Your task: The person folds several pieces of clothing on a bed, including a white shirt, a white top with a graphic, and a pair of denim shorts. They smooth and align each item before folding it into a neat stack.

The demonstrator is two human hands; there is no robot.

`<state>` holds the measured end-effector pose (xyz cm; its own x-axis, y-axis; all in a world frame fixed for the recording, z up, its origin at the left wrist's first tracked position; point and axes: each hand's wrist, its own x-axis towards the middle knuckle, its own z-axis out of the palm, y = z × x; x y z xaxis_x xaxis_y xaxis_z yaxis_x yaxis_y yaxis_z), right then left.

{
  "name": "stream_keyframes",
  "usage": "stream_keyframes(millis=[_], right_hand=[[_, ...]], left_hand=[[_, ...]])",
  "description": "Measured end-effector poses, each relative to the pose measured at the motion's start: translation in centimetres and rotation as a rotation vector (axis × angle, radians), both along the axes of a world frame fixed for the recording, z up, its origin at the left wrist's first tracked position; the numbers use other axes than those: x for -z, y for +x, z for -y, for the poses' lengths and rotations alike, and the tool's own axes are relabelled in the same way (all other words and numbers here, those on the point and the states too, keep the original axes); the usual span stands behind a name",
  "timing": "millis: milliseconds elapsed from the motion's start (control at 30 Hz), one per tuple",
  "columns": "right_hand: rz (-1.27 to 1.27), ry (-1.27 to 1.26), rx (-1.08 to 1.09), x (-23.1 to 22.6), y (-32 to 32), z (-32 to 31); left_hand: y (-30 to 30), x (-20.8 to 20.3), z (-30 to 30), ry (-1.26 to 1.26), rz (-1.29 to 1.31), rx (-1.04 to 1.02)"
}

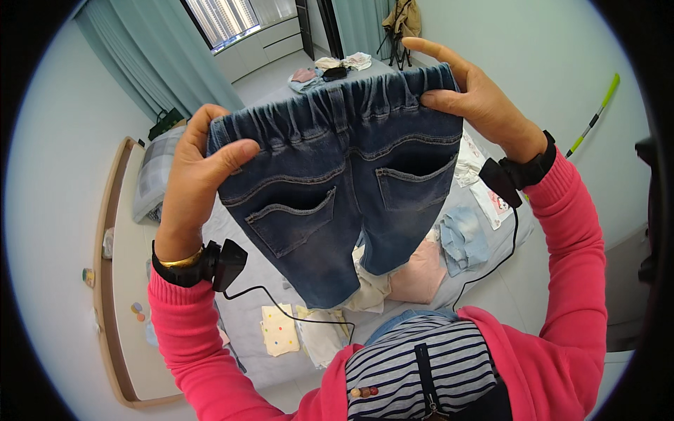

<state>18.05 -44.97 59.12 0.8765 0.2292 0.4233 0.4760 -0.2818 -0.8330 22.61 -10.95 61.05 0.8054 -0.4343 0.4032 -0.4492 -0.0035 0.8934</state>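
A pair of dark blue jeans point(351, 168) hangs spread between my two hands, its gathered elastic waistband at the top and its two back pockets facing me. My left hand point(200, 158) grips the left end of the waistband, thumb in front. At the right end, my right hand point(470, 91) pinches the waistband between thumb and fingers, with the index finger stretched out past it. The legs hang down above the bed and hide part of the clothes behind them.
On the grey bed point(260, 358) lie a dotted yellow cloth point(281, 330), a pink garment point(420, 274), light blue denim point(463, 242) and white printed clothes point(495, 203). More clothes point(330, 74) are heaped at the far end. A plaid pillow point(156, 172) rests by the headboard point(116, 281). Thin cables trail from my wrists.
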Motion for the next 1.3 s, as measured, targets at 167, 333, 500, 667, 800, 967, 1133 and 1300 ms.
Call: stream_keyframes(millis=[167, 333, 500, 667, 800, 967, 1133, 1300], right_hand=[[-0.422, 0.006, -0.046, 2.4, 0.8, -1.4], [-0.369, 0.248, 0.046, 0.9, 3.7, -3.0], [0.015, 0.138, 0.083, -0.5, 4.5, -7.1], [0.010, 0.082, -0.285, -2.9, 2.8, -8.6], [0.314, -0.067, -0.123, -2.5, 2.6, -8.2], [0.223, 0.338, -0.057, -1.6, 5.6, -6.7], [0.065, 0.526, -0.274, -2.3, 5.5, -4.3], [0.004, 0.565, -0.224, -2.7, 4.5, -4.2]], left_hand=[[0.9, 1.6, 0.4, -0.017, -0.238, -0.057], [2.5, 1.2, 2.0, -0.122, -0.190, -0.119], [1.8, 0.7, 5.3, -0.080, -0.007, -0.068], [1.8, -0.1, 6.9, -0.144, 0.134, -0.005], [1.2, -0.3, 7.5, -0.173, 0.180, 0.012], [0.5, 3.7, 6.5, -0.199, 0.245, 0.187], [1.3, 11.1, 5.2, 0.312, 0.069, -0.276], [1.2, 15.9, 6.5, 0.035, -0.340, 0.039]])
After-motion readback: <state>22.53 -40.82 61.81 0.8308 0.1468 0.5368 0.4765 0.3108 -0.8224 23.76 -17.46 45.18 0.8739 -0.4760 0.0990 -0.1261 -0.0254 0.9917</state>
